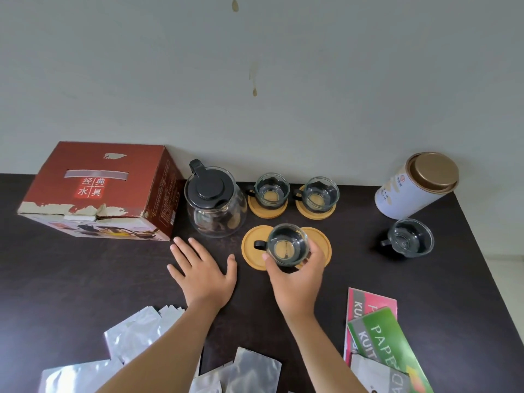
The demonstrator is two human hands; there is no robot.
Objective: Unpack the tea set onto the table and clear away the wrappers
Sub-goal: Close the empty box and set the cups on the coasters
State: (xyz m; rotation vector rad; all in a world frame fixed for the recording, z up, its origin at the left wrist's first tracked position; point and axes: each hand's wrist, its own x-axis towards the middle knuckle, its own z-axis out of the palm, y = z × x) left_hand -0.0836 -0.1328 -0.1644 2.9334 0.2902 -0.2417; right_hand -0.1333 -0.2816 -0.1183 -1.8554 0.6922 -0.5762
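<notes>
Four glass cups are out of the box (96,191), which lies on its side at the far left of the dark table (71,273), against the wall; we take it as emptied and parked out of the way. Silvery wrappers (133,336) lie along the near edge, not yet cleared. The left hand (202,272) rests flat on the table just in front of the glass teapot (214,202), fingers straight and spread, holding nothing; we read this as bracing. Behind, two cups (271,190) (319,194) each sit on a bamboo coaster, handles to the left, so the layout seems to be one cup per coaster. Two more coasters (255,242) lie side by side in front, touching or overlapping; we cannot tell which. The right hand (297,276) holds the third cup (287,245) above them, thumb and fingers curled round its wall, handle pointing left. Whether it already touches a coaster is unclear. Colourful packets (377,330) lie near right. The fourth cup (409,238) stands bare on the table at right, near a tea canister (416,188), probably awaiting the remaining coaster.
</notes>
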